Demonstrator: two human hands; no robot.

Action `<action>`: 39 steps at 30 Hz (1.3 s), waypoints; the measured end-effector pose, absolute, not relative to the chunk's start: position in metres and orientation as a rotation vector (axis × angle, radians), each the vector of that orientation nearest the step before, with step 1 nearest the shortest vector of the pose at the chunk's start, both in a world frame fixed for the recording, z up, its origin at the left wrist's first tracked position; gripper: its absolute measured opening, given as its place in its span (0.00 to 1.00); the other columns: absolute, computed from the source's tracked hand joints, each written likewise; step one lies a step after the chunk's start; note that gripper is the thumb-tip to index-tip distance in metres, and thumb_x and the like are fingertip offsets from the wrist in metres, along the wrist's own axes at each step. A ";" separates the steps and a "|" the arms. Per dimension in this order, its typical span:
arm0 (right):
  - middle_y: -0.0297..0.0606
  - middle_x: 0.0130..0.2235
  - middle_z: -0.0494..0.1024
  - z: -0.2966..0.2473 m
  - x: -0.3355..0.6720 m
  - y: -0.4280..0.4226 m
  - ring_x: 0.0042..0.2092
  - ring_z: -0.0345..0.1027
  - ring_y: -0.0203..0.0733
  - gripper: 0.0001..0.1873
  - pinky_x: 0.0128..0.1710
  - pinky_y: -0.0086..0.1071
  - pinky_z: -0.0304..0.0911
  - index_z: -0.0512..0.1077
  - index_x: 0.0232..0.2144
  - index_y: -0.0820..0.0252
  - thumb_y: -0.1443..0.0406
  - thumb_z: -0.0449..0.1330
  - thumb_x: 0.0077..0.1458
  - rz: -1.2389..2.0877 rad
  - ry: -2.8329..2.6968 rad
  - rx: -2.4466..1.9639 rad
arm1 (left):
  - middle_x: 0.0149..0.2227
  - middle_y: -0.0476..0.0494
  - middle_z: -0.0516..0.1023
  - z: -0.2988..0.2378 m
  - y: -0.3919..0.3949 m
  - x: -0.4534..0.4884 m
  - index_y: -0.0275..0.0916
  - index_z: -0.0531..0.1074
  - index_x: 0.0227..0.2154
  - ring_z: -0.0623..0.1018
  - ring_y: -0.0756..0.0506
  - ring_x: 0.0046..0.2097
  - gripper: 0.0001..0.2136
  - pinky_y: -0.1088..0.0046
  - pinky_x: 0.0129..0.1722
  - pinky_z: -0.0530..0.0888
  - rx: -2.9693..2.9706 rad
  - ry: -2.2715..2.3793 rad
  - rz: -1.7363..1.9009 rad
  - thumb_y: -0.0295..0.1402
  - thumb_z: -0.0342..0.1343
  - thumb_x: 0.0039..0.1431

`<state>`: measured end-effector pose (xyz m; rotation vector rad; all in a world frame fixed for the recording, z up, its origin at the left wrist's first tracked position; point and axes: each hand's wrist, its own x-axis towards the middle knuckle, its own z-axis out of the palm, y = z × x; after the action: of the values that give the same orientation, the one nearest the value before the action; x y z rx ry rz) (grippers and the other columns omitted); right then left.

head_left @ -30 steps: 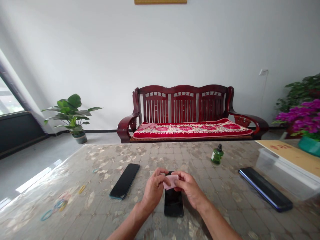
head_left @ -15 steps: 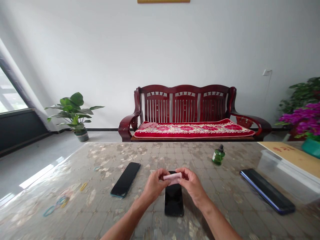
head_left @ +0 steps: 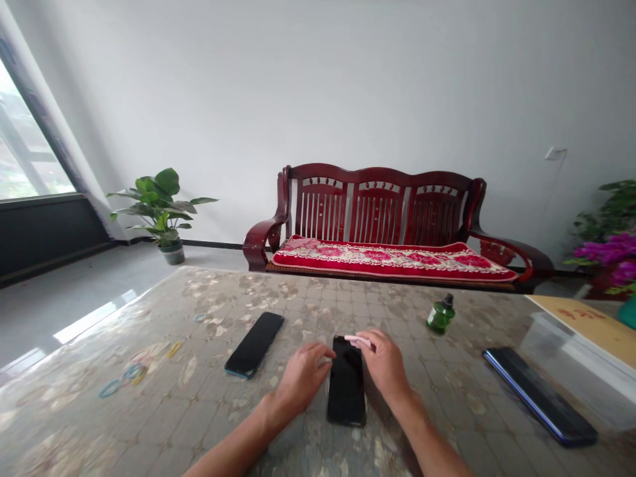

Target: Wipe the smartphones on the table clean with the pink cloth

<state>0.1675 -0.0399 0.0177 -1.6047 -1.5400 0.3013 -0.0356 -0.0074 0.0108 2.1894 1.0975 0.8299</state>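
A black smartphone (head_left: 346, 391) lies screen up on the table between my hands. My right hand (head_left: 385, 364) pinches a small folded pale-pink cloth (head_left: 358, 340) above the phone's top right corner; whether it is fabric or paper is hard to tell. At the phone's upper left edge is my left hand (head_left: 305, 372), its fingers bent, with a gap between thumb and forefinger and nothing in them. Whether its fingertips touch the phone I cannot tell. To the left lies a second smartphone (head_left: 255, 344), dark-screened with a blue edge.
A green bottle (head_left: 440, 315) with a black cap stands at the back right. Farther right are a dark phone with a blue edge (head_left: 539, 395) and a clear plastic box (head_left: 571, 358) under a tan folder (head_left: 586, 322). Several coloured rubber bands (head_left: 124, 379) lie at left.
My left hand has let go of the pink cloth and moved slightly down and left. The cloth is now in my right hand alone. The view has tilted and shifted a little.
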 end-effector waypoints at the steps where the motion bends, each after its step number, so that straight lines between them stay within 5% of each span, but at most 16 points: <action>1: 0.39 0.36 0.79 0.016 0.166 -0.040 0.40 0.69 0.44 0.12 0.43 0.34 0.62 0.79 0.35 0.54 0.62 0.55 0.58 0.210 -1.622 -1.633 | 0.39 0.47 0.80 0.010 -0.010 -0.041 0.43 0.77 0.35 0.78 0.44 0.43 0.10 0.70 0.47 0.71 2.258 1.049 0.781 0.25 0.53 0.54; 14: 0.39 0.54 0.74 0.012 0.159 -0.080 0.50 0.67 0.46 0.25 0.51 0.38 0.62 0.69 0.56 0.54 0.72 0.51 0.58 -0.071 -2.249 -1.655 | 0.61 0.34 0.68 0.010 -0.040 -0.057 0.39 0.72 0.54 0.66 0.36 0.63 0.24 0.57 0.62 0.63 2.481 0.818 0.436 0.36 0.65 0.54; 24: 0.46 0.56 0.73 0.011 0.152 -0.040 0.57 0.66 0.46 0.24 0.60 0.42 0.60 0.71 0.55 0.63 0.73 0.46 0.60 -0.020 -2.238 -1.726 | 0.62 0.35 0.66 0.014 -0.036 -0.065 0.43 0.69 0.57 0.64 0.36 0.64 0.27 0.59 0.63 0.62 2.459 0.593 0.471 0.37 0.66 0.54; 31: 0.40 0.58 0.71 0.002 0.157 -0.066 0.58 0.65 0.45 0.28 0.58 0.40 0.62 0.67 0.59 0.56 0.74 0.46 0.59 -0.025 -2.316 -1.575 | 0.60 0.36 0.69 0.002 -0.032 -0.060 0.44 0.72 0.54 0.68 0.36 0.61 0.24 0.59 0.62 0.64 2.450 0.555 0.565 0.40 0.67 0.54; 39: 0.43 0.56 0.73 0.006 0.147 -0.034 0.58 0.67 0.45 0.29 0.59 0.40 0.62 0.69 0.57 0.59 0.76 0.46 0.56 -0.050 -2.278 -1.711 | 0.58 0.35 0.71 -0.001 -0.036 -0.058 0.42 0.72 0.53 0.71 0.36 0.59 0.24 0.61 0.61 0.64 2.470 0.531 0.594 0.38 0.67 0.53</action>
<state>0.1467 -0.0345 0.0060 -1.7106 -2.2777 -0.0502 -0.0581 -0.0358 -0.0013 2.4697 0.5313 0.5942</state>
